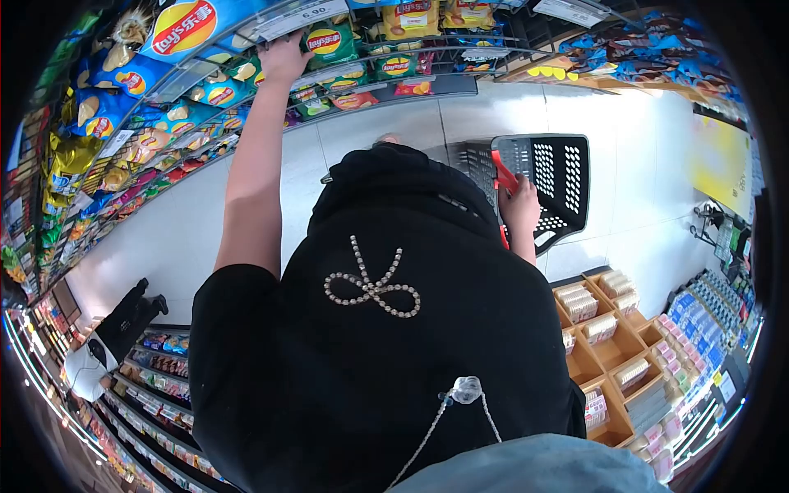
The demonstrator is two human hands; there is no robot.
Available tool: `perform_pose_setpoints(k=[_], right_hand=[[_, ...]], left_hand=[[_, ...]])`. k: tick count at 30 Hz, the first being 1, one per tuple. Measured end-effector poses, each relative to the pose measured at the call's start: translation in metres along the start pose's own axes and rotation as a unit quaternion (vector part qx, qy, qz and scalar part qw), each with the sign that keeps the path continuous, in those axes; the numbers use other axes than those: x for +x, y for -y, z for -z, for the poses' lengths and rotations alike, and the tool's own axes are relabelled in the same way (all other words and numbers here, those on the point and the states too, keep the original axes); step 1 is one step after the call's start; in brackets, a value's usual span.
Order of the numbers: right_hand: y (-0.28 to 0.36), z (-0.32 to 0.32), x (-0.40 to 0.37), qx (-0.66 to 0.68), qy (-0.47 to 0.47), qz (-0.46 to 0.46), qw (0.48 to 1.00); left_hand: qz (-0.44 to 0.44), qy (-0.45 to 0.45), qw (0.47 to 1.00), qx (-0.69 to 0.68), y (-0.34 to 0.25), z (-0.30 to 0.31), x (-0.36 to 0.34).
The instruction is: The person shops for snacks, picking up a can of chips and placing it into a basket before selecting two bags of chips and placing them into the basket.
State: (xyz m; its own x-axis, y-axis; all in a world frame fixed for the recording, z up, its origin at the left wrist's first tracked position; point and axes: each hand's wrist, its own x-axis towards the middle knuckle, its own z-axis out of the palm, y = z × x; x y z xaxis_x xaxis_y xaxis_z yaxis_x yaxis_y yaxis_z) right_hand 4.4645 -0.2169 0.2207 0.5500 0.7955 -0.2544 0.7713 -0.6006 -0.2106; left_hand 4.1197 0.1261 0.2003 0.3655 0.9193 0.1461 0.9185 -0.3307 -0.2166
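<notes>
Head view, only view. Left hand (283,57) is raised to the snack shelf, arm extended, back of the hand toward the camera. Its fingertips lie at the shelf's front edge, just below the white price label strip (300,16) and just beside a green Lay's crisp bag (327,43) on its right. The fingers are hidden against the shelf edge, so I cannot tell how far the hand is open or whether it has hold of anything. To the left of this hand hang blue crisp bags (123,78). Further right along the shelf, beyond the green bag, sits a yellow crisp bag (411,16). Right hand (520,207) is low at the person's side, fingers wrapped fully closed around the red plastic handle (502,174) of a black perforated plastic shopping basket (563,177). The basket hangs from this grip, its body extending to the right of the hand and away from it, above the pale tiled floor (378,123); contents cannot be made out. Between the two arms is the person's black top with a beaded bow (374,287). Below and to the right of the right hand stands a wooden compartment display (612,345) holding small packets, well apart from the basket.
</notes>
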Motion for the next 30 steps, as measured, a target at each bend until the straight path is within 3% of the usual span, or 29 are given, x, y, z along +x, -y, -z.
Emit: perform_pose_setpoints(k=[5, 8, 12, 17, 30], right_hand=[[-0.002, 0.0, 0.0, 0.002, -0.003, 0.01, 1.0], [0.002, 0.002, 0.001, -0.004, 0.007, 0.003, 1.0], [0.002, 0.001, 0.002, -0.001, -0.01, 0.01, 1.0], [0.002, -0.001, 0.003, -0.011, -0.021, 0.013, 1.0], [0.0, -0.005, 0.004, -0.031, -0.027, 0.016, 0.999]], left_hand=[[0.045, 0.038, 0.998, -0.023, -0.007, -0.007, 0.005], [0.036, -0.028, 0.999, -0.023, -0.007, -0.02, 0.014], [-0.083, -0.124, 0.987, 0.057, 0.001, -0.047, 0.031], [-0.075, -0.081, 0.993, -0.039, -0.007, -0.031, 0.039], [-0.082, -0.049, 0.992, -0.085, 0.008, -0.022, 0.037]])
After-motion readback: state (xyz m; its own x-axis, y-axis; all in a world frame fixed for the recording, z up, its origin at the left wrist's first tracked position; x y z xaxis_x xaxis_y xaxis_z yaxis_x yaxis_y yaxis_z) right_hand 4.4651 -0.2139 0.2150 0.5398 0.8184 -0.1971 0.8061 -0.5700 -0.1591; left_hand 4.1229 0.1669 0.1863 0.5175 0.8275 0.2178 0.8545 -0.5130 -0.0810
